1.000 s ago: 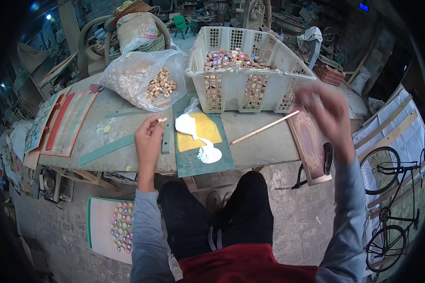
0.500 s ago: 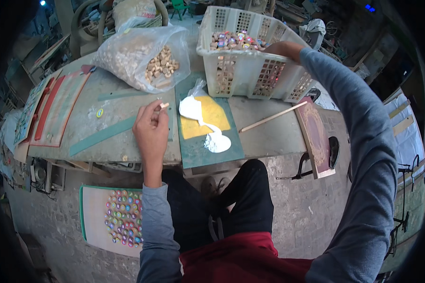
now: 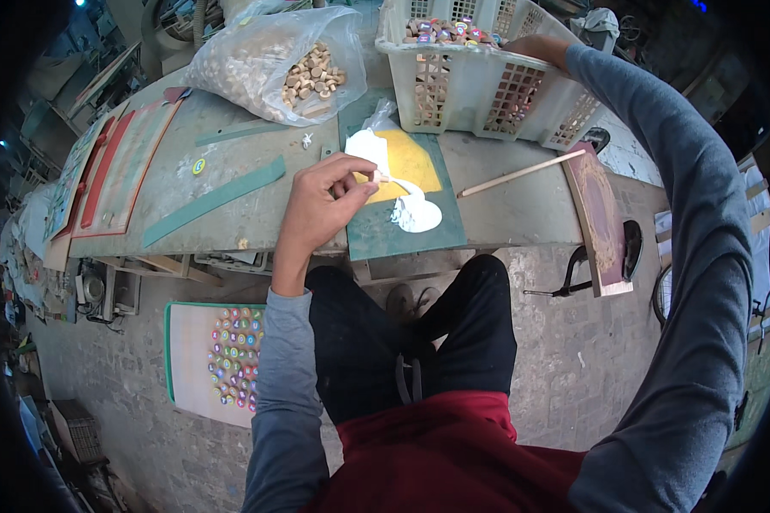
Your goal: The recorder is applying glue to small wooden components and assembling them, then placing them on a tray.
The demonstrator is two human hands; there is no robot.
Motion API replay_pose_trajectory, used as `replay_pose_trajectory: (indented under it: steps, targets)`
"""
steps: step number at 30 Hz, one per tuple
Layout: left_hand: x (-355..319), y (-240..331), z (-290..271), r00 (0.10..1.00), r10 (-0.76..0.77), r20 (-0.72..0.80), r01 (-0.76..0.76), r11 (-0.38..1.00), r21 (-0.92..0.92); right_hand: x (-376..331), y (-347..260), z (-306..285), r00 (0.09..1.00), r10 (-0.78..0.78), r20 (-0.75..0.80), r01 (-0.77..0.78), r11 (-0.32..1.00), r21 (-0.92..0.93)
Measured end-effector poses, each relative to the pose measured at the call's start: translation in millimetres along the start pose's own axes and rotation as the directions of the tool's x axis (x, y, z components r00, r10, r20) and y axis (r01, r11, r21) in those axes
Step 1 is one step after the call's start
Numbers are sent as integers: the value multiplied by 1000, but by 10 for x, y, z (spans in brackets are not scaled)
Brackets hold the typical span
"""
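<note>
My left hand (image 3: 318,203) pinches a small wooden peg (image 3: 382,177) between thumb and fingers, just over the white paste (image 3: 417,215). The paste spreads from a small plastic bag onto a yellow patch (image 3: 419,162) and the dark green board (image 3: 372,246) beneath it. At the far right, my right hand (image 3: 542,49) reaches over the rim of a white plastic crate (image 3: 470,128). Its fingers are hidden inside, beside a heap of small wooden pieces with coloured tops (image 3: 449,32).
A clear plastic bag (image 3: 239,73) spills plain wooden pieces (image 3: 315,75) on the table. A wooden stick (image 3: 522,174) leans on a maroon board (image 3: 595,218) at right. A green strip (image 3: 214,201) and a yellow disc (image 3: 198,166) lie left. Below, a panel (image 3: 190,359) holds colourful round pieces.
My left hand has moved right, with the peg, from beside the green board to over the paste. My right hand stays in the crate. The whole view has shifted slightly.
</note>
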State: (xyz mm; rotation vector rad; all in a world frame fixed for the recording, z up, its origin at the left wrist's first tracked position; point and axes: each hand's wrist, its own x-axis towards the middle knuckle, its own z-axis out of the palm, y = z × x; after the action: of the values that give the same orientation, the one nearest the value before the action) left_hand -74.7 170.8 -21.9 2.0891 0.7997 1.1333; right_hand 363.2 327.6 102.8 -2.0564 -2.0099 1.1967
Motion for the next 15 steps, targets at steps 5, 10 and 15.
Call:
replay_pose_trajectory:
  steps: [5,10,15]
  targets:
    - [-40,-15,15,995,-33,97,44,993,-110,-30,-95,66,999,-24,-35,23,999,-33]
    - [6,54,63,981,-61,185,71,996,-45,-121,-106,38,997,-3,-76,-3,997,-76]
    - [8,56,63,979,-72,191,68,997,26,-166,-208,121,996,-6,-92,-6,992,-128]
